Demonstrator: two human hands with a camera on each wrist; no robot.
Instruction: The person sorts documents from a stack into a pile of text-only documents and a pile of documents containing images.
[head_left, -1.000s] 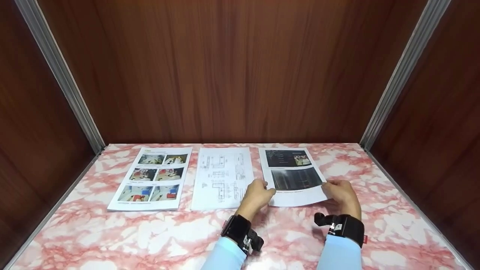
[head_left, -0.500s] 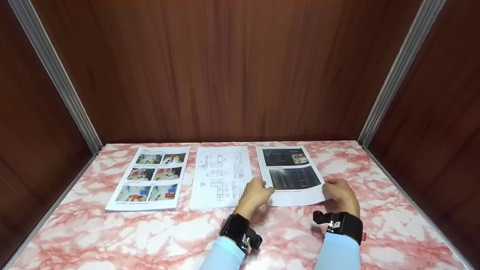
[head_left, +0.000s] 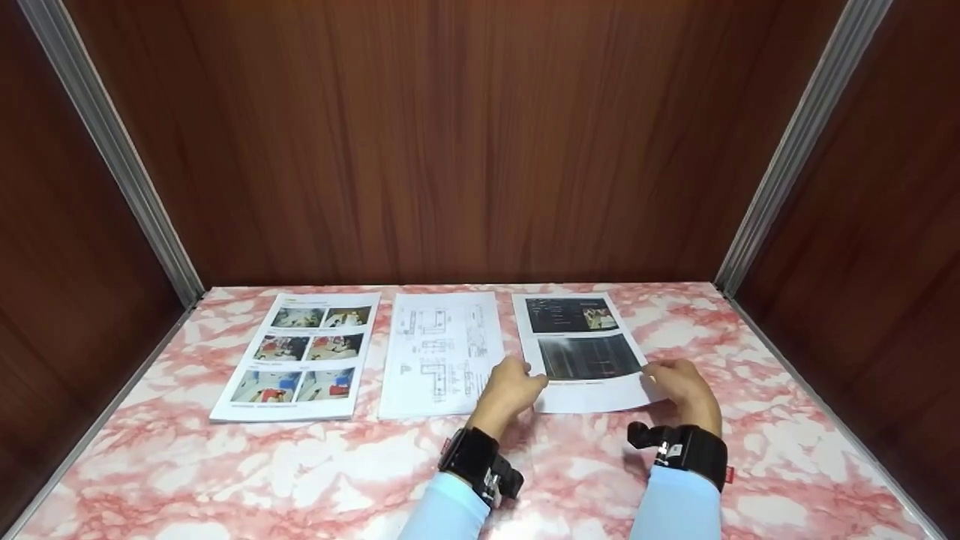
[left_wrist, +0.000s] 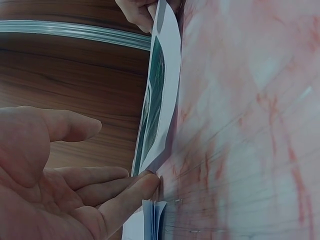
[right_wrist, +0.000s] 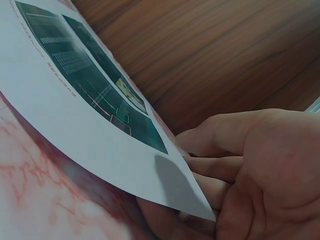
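Observation:
A printed sheet of paper (head_left: 585, 394) with two dark pictures lies at the right of the row, its near edge bowed up off the table. My right hand (head_left: 682, 386) holds its near right corner; in the right wrist view the thumb is at the edge and fingers (right_wrist: 155, 215) pass underneath. At the sheet's near left side is my left hand (head_left: 514, 386). In the left wrist view its thumb (left_wrist: 75, 125) stands apart, while extended fingers touch the sheet's edge. A stack of line drawings (head_left: 420, 397) lies just left of this hand, partly covered by it.
Another stack of papers (head_left: 292, 412) with several colour photos lies at the left. The table (head_left: 300, 480) has a red-and-white marbled top. Brown wood-grain panels (head_left: 465, 150) with metal corner posts (head_left: 810, 142) enclose its back and sides.
The view shifts slightly between the first two frames. My right fingers move slightly at the sheet's corner; the left hand stays nearly still, and the papers keep their places.

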